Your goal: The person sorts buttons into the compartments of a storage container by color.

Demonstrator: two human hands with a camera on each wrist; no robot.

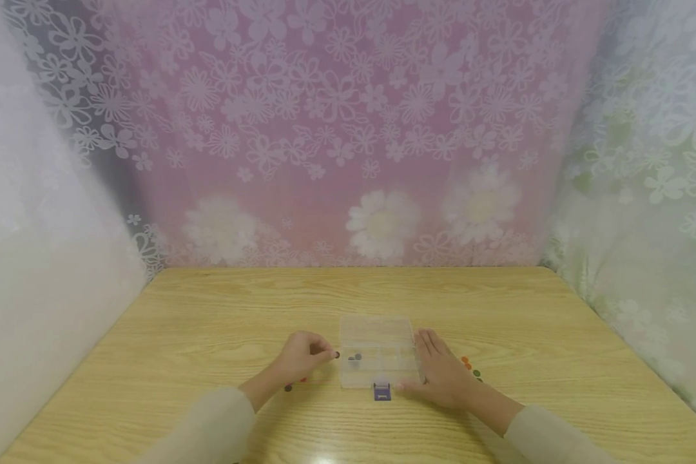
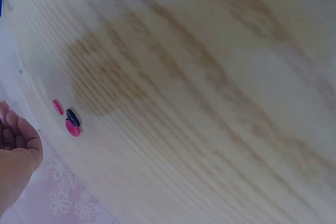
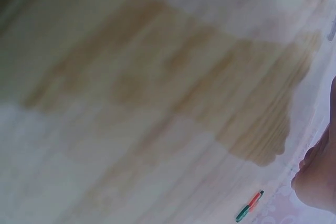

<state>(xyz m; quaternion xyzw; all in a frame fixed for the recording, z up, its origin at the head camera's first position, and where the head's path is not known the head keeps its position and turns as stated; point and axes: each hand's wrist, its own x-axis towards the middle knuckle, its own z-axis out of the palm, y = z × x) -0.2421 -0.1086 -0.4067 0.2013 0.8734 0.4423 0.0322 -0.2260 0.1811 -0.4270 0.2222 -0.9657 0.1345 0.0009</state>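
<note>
A clear plastic box [image 1: 361, 379] with compartments lies on the table, its lid [image 1: 376, 330] raised at the far side and a purple latch [image 1: 382, 392] at the front. Several dark buttons [image 1: 355, 358] lie in its left compartment. At the box's left edge my left hand [image 1: 303, 356] pinches a dark button [image 1: 337, 355] between thumb and fingertips. My right hand [image 1: 445, 375] rests along the box's right side, fingers extended and thumb near the front corner. In the left wrist view, the left hand [image 2: 18, 148] shows only at the edge.
Pink-red buttons [image 2: 73, 127] and a dark button [image 2: 72, 116] lie on the table near the left forearm. Orange buttons [image 1: 466, 362] and a green button [image 1: 477, 373] lie beyond the right hand. Flowered cloth [image 1: 377, 129] hangs behind the wooden table [image 1: 209, 309] and at both sides.
</note>
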